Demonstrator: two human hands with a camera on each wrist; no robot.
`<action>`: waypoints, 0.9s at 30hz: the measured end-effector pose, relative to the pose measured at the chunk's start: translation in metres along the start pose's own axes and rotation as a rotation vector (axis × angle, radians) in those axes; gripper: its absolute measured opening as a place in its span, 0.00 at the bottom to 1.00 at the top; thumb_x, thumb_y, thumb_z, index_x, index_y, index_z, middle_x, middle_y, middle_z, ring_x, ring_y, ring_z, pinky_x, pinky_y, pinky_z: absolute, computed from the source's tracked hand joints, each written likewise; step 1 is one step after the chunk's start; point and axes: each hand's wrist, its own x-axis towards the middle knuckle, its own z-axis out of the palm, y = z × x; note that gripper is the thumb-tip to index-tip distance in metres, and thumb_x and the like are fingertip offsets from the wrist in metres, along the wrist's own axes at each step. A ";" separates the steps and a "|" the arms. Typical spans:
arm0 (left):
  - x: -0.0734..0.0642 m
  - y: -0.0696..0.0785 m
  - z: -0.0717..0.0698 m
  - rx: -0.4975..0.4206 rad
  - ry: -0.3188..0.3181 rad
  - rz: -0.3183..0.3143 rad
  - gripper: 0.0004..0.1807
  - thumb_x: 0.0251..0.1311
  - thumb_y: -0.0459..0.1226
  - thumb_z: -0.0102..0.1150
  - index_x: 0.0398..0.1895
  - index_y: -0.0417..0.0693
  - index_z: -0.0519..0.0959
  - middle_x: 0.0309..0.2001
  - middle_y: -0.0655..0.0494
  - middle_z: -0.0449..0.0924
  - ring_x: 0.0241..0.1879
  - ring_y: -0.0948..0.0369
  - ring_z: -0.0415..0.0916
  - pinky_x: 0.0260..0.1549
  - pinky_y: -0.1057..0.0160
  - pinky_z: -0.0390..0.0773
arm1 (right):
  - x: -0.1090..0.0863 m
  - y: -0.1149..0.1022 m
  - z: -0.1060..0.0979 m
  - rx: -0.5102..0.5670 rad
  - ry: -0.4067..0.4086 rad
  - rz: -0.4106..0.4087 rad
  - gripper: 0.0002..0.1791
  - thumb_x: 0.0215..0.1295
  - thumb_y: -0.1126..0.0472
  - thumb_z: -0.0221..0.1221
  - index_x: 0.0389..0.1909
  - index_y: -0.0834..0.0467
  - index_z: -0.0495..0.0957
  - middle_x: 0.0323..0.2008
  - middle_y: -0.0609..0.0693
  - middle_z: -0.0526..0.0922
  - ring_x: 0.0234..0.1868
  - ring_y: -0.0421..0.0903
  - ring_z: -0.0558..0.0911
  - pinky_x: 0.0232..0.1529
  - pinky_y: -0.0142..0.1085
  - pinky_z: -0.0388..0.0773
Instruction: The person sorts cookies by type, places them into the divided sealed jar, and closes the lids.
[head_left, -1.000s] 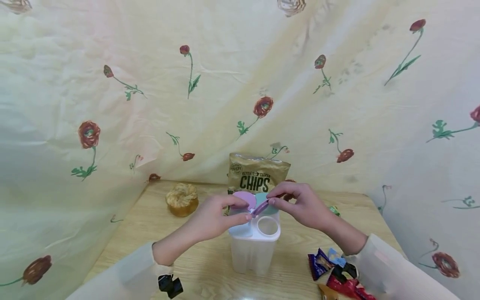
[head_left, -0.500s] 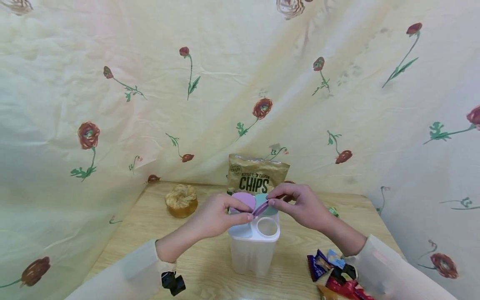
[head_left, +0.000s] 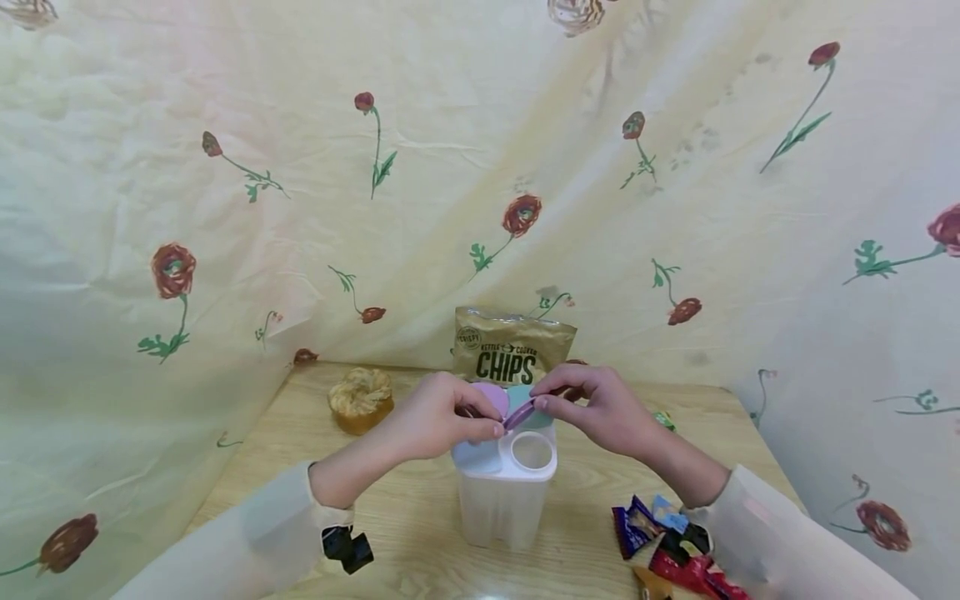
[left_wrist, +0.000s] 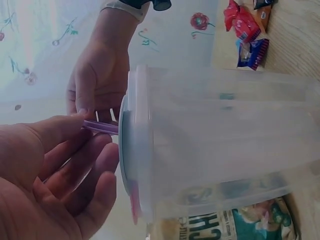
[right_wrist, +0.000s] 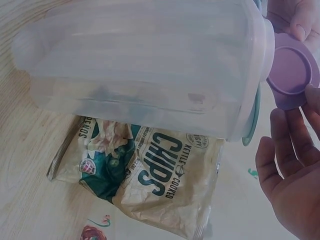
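Both hands hold a round purple lid tilted above a tall translucent container. My left hand pinches its left edge between thumb and fingers, while my right hand pinches the opposite edge. The container's white top has a round uncovered hole at front right. Other lids lie on that top: a pale blue one at front left, a lilac one behind it and a teal one at back right. The left hand partly hides the lilac and blue lids.
A gold chips bag stands behind the container. A round bread sits at the back left of the wooden table. Several wrapped snacks lie near the right forearm, and a small green packet lies behind it.
My left fingers have curled in from a straighter pose and drawn closer to the lid's edge, with the hand slightly raised. The right hand and the lid have hardly moved.
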 end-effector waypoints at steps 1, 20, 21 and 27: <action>0.001 0.000 -0.001 -0.002 -0.009 -0.001 0.04 0.62 0.41 0.72 0.36 0.54 0.91 0.30 0.65 0.87 0.31 0.65 0.80 0.27 0.66 0.77 | 0.000 0.000 0.000 0.000 -0.001 0.002 0.08 0.70 0.63 0.65 0.43 0.47 0.87 0.40 0.42 0.87 0.39 0.40 0.84 0.39 0.37 0.83; 0.000 -0.004 -0.001 0.024 -0.019 -0.004 0.02 0.61 0.42 0.72 0.33 0.58 0.92 0.26 0.68 0.86 0.28 0.66 0.78 0.25 0.67 0.76 | -0.021 0.012 -0.016 0.026 -0.017 0.034 0.12 0.72 0.65 0.62 0.52 0.53 0.85 0.49 0.48 0.86 0.45 0.41 0.84 0.43 0.38 0.83; 0.000 -0.004 -0.001 0.020 -0.018 -0.003 0.02 0.61 0.42 0.73 0.33 0.57 0.92 0.26 0.67 0.86 0.28 0.66 0.78 0.25 0.67 0.76 | -0.025 0.015 -0.019 0.016 -0.009 0.055 0.12 0.72 0.64 0.62 0.52 0.52 0.85 0.49 0.48 0.86 0.45 0.41 0.84 0.43 0.38 0.83; 0.000 -0.002 -0.002 0.009 -0.015 0.011 0.03 0.60 0.42 0.73 0.32 0.55 0.92 0.26 0.66 0.86 0.27 0.67 0.77 0.25 0.68 0.75 | -0.053 0.043 -0.040 -0.053 0.026 0.187 0.09 0.73 0.61 0.62 0.49 0.50 0.85 0.47 0.47 0.86 0.44 0.38 0.84 0.41 0.35 0.83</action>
